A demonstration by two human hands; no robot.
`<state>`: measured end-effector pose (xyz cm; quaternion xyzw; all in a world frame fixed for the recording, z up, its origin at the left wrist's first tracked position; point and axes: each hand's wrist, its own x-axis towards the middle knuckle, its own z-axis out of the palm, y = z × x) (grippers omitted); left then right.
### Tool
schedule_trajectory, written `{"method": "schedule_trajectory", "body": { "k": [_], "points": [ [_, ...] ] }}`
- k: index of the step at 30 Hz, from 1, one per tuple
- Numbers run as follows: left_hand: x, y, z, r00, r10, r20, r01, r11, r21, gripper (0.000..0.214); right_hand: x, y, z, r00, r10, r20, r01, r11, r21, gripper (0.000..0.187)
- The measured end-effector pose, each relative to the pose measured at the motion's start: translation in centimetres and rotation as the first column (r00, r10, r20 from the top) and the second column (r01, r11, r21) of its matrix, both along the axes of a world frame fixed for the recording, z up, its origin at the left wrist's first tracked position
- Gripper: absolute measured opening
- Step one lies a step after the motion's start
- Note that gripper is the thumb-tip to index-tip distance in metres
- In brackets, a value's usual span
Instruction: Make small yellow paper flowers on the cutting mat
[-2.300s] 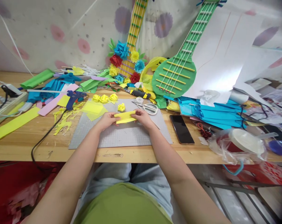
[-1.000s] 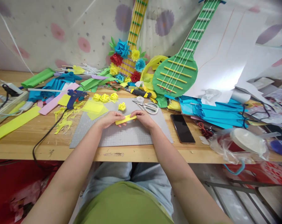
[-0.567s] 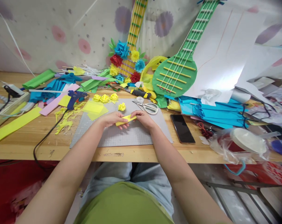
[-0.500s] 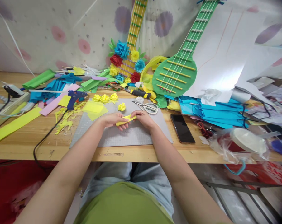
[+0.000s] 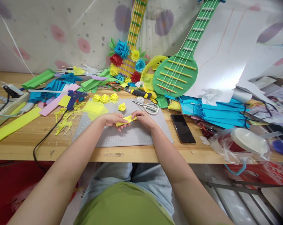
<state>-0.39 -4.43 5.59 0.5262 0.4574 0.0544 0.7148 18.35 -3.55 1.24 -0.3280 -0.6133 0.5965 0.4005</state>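
Both hands hold a folded strip of yellow crepe paper (image 5: 129,119) over the grey cutting mat (image 5: 122,139). My left hand (image 5: 115,120) is closed on its left part, thumb on top and fingers beneath. At its right end, my right hand (image 5: 143,118) pinches the paper; some of those fingers are hidden. Just beyond them on the mat sits a small yellow paper flower (image 5: 122,107), with several more yellow flowers (image 5: 105,98) behind to the left. Scissors (image 5: 149,107) lie past my right hand. Flat yellow paper sheets (image 5: 93,107) rest at the mat's left.
A blue glue gun (image 5: 73,98) stands left, its cord trailing over the table edge. A phone (image 5: 183,128) lies right of the mat, near a plastic-wrapped cup (image 5: 248,140). At the back lean a green paper instrument (image 5: 176,75) and a flower-decked yellow one (image 5: 137,28).
Both hands stay nearly in place on the folded yellow paper. Its left end has shifted very slightly, and the view has moved a little.
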Motion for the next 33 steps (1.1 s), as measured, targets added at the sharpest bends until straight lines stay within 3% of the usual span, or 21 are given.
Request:
{"method": "schedule_trajectory", "body": {
  "k": [5, 8, 11, 14, 18, 24, 33],
  "points": [
    [0.2, 0.1, 0.0, 0.998, 0.018, -0.053, -0.018, 1.000, 0.003, 0.034, 0.0, 0.1, -0.2, 1.000, -0.007, 0.023, 0.007, 1.000, 0.013, 0.015],
    [0.5, -0.1, 0.2, 0.995, 0.078, -0.060, -0.074, 0.996, 0.054, 0.034, -0.1, 0.2, -0.1, 0.997, -0.075, 0.016, 0.075, 0.997, 0.012, 0.014],
    [0.8, -0.2, 0.2, 0.981, 0.191, -0.038, -0.184, 0.973, 0.138, 0.035, -0.4, 0.2, 0.3, 0.977, -0.205, -0.053, 0.201, 0.977, -0.068, 0.024],
    [1.1, -0.4, 0.0, 0.962, 0.274, -0.008, -0.265, 0.939, 0.218, 0.035, -0.8, -0.1, 0.3, 0.974, -0.215, -0.074, 0.206, 0.972, -0.114, 0.037],
    [1.6, -0.7, -0.1, 0.965, 0.262, -0.028, -0.244, 0.929, 0.279, 0.039, -1.4, -0.2, -0.2, 0.976, -0.217, -0.034, 0.215, 0.975, -0.051, 0.049],
    [1.7, -0.5, 0.1, 0.976, 0.218, 0.020, -0.215, 0.940, 0.265, 0.047, -1.4, 0.1, -0.5, 0.970, -0.240, -0.038, 0.240, 0.971, -0.006, 0.046],
    [1.8, -0.1, -0.7, 0.957, 0.286, 0.035, -0.282, 0.905, 0.318, 0.041, -1.5, 0.1, -0.3, 0.972, -0.236, -0.015, 0.237, 0.971, 0.041, 0.044]
  ]
}}
